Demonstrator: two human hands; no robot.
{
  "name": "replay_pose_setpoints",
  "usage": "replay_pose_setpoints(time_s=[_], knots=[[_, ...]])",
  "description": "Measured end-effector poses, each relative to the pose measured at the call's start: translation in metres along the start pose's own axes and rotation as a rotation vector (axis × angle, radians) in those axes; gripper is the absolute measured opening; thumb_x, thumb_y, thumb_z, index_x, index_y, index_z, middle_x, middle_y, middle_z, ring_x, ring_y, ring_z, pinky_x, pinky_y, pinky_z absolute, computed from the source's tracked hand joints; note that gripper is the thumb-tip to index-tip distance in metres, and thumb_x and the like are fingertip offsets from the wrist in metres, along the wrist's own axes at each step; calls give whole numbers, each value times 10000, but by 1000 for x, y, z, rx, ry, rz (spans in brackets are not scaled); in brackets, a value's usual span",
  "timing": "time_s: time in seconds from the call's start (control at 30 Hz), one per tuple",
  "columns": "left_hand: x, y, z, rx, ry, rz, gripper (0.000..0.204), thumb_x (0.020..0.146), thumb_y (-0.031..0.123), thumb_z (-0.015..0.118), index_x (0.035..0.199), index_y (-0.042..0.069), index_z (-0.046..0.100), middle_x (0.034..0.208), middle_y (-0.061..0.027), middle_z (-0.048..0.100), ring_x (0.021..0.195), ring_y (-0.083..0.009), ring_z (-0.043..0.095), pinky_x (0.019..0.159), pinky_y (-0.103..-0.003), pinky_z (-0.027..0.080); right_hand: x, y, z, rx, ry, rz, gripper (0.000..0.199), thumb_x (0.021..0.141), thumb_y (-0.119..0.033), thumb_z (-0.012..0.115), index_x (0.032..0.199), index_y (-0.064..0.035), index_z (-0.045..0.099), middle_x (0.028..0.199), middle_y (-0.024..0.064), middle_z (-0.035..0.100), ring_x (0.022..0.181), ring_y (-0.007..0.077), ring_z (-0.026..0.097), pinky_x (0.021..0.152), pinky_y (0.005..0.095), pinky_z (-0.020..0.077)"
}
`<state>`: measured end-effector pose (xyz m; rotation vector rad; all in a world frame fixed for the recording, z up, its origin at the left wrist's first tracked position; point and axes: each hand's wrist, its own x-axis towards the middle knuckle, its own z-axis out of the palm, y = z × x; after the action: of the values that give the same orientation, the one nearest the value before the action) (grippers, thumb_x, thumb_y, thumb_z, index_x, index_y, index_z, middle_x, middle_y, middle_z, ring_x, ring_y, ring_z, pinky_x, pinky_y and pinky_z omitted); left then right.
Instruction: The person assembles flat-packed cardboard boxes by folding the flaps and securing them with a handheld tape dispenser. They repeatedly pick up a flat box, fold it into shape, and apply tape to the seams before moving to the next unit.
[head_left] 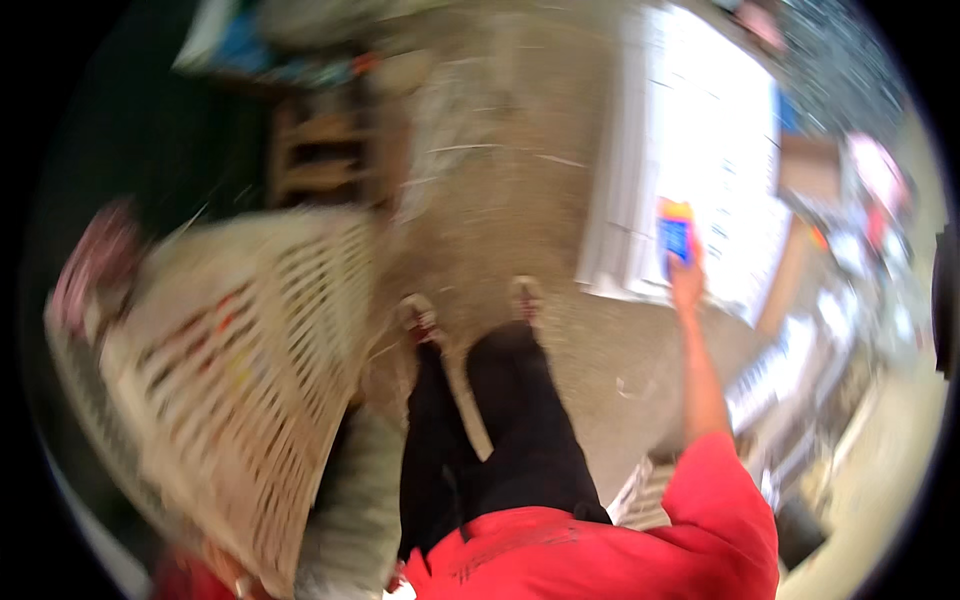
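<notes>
My right hand point(687, 277) is stretched out ahead on the right, closed around a small blue and orange packet point(676, 240). The packet is held over a stack of large white printed sheets or flattened cartons point(725, 170); whether it touches them I cannot tell. Motion blurs the hand and the packet. By the left side of my red shirt, at the lower edge, a small skin-toned and white patch point(398, 582) shows; it may be part of my left hand, but its fingers cannot be made out.
Close on my left stands a large cream slatted plastic crate point(230, 370), with pinkish wrapped material point(97, 265) at its far corner. A wooden rack point(320, 155) is beyond it. Brown floor point(500, 200) lies ahead of my feet. Cardboard point(810, 165) and plastic-wrapped goods line the right side.
</notes>
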<state>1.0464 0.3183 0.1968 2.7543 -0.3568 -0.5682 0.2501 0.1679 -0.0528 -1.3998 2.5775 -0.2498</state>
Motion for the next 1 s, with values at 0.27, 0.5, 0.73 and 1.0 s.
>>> replay_pose_setpoints(time_s=[0.27,0.5,0.73,1.0], knots=[[-31,-17,-67,341,310,136,303,830,232,517,1028,11,579,878,-62,624,804,-150,576,706,-263,453,60,17,72,-197,60,65,522,725,-264,682,1141,-15,488,1091,152,553,999,321,536,842,401,411],[-55,-5,-68,418,216,13,282,790,215,584,969,-1,609,876,-62,638,797,-161,582,718,-290,452,47,62,60,-90,-231,-225,353,774,-268,597,948,35,549,852,183,603,759,333,574,726,404,441],[-76,12,-54,-1034,-15,-145,108,787,114,637,863,96,564,760,-1,590,713,-117,558,647,-276,462,-81,-215,-70,503,-640,-356,204,807,-125,588,956,14,573,878,67,587,809,160,547,750,272,436],[-69,-9,-60,-1768,-530,-170,87,868,96,512,927,56,562,602,25,456,561,-101,436,632,-266,422,-285,-559,-234,742,-1029,-1499,203,738,-23,611,939,-9,606,981,129,611,904,247,588,796,302,450]])
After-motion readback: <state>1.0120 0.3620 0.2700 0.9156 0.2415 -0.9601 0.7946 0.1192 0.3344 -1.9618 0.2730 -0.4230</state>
